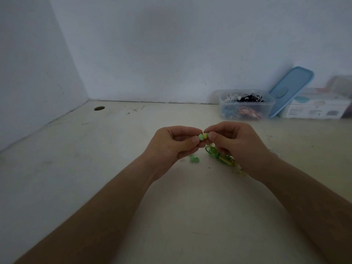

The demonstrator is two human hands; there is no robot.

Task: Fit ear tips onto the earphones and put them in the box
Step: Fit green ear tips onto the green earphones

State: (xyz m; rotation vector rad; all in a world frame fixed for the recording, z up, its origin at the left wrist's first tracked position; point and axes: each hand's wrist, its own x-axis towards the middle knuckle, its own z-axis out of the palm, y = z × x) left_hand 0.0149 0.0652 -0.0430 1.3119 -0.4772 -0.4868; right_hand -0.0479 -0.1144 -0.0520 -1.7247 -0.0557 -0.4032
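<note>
My left hand (172,144) pinches a pale green ear tip (201,137) between thumb and fingers. Pressed against that tip is the yellow-green earbud (205,135), which my right hand (235,143) pinches. The earphone's green coiled cable (219,156) hangs below my right hand, down to the table. A loose green ear tip (194,160) lies on the table under my hands. The clear plastic box (245,105) stands open at the back right with several coiled earphones inside.
A blue lid (291,88) leans against the box's right side. A white printed carton (318,109) sits further right. The table (114,168) has a round hole (99,108) near the back left corner. Walls close off the left and back.
</note>
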